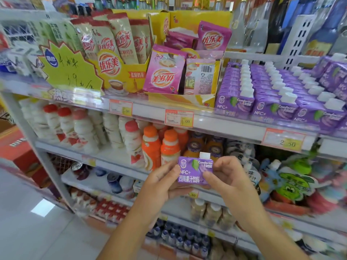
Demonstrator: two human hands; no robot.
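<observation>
A shopper in a grocery aisle holds a small purple cardboard juice carton (191, 178) with a white plastic cap, front panel turned squarely toward the eyes, apparently so that the printed label can be read. The left hand (159, 186) cradles it from below and the side, thumb pressed on the carton's left edge and fingers curled beneath its base. The right hand (229, 177) pinches the right edge between thumb and bent fingers. With both hands closed on it, the carton stays upright and level, cap uppermost, in mid-air in front of the lower shelves and touching none of them.

Up and to the right, tight rows of matching purple cartons (272, 102) stand on the white metal shelf (225, 126), faces forward and caps in line, the usual way of making a product easy to see and pull from the front. A red-and-yellow paper price tag (283, 141) is fixed to the rail just below them, where a buyer's eye would fall.

To their left, pink foil milk-tea sachets (165, 72) lean loosely in a yellow cardboard display box. Behind the held carton stand orange plastic bottles with orange caps (169, 147).
</observation>
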